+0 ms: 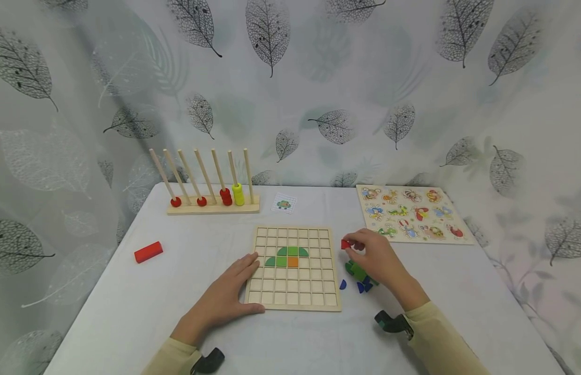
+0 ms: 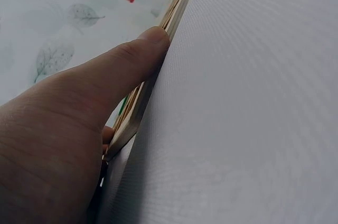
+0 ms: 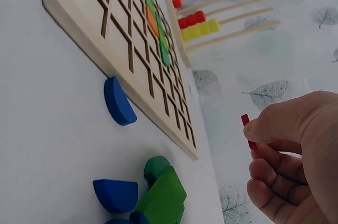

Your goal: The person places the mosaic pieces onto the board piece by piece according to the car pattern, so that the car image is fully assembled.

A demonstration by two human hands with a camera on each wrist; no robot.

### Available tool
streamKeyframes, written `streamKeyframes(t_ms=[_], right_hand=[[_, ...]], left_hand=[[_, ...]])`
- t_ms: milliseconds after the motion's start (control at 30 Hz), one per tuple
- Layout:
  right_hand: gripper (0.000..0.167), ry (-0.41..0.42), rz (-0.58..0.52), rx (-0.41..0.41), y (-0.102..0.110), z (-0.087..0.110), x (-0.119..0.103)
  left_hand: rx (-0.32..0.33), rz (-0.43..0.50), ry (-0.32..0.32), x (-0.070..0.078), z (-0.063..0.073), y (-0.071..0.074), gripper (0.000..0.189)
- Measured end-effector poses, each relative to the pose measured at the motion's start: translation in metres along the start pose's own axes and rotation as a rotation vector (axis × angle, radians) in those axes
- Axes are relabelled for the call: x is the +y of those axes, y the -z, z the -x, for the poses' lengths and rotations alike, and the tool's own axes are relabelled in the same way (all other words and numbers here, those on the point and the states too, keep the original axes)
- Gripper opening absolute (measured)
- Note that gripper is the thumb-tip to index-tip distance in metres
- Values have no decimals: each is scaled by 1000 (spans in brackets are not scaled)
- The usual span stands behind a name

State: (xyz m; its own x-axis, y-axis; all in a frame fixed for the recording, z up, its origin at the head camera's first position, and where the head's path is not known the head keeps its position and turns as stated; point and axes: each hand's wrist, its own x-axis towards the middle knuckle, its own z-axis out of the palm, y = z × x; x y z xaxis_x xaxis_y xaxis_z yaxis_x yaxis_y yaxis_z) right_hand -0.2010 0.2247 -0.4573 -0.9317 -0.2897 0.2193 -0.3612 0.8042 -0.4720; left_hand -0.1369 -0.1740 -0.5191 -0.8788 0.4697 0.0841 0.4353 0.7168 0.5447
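Note:
A wooden grid board (image 1: 305, 286) lies in the middle of the table, with several green pieces (image 1: 281, 261) and one orange square tile (image 1: 293, 262) in its cells. My left hand (image 1: 226, 291) rests at its near left corner, fingers along the left edge and thumb (image 2: 129, 60) against the near edge. To the right of the board, my right hand (image 1: 375, 258) pinches a small red tile (image 3: 249, 132) between thumb and fingertips, raised above the table. Below that hand lies a pile of green pieces (image 1: 357, 272) and blue pieces (image 1: 362, 287), partly hidden by it.
A wooden peg stand (image 1: 212, 209) with red and yellow beads stands at the back left. Beside it lies a small picture card (image 1: 284, 203). An insect puzzle board (image 1: 412, 214) occupies the back right, and a red cylinder (image 1: 148, 252) lies at the left.

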Motion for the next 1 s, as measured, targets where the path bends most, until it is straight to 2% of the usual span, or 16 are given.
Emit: streamKeyframes(t_ms=[300, 1000], right_hand=[[20, 30, -11, -1, -1, -2, -7], [22, 86, -29, -34, -12, -7, -20]], left_hand=[[-3, 6, 12, -4, 0, -3, 117], [4, -8, -19, -2, -1, -2, 111]])
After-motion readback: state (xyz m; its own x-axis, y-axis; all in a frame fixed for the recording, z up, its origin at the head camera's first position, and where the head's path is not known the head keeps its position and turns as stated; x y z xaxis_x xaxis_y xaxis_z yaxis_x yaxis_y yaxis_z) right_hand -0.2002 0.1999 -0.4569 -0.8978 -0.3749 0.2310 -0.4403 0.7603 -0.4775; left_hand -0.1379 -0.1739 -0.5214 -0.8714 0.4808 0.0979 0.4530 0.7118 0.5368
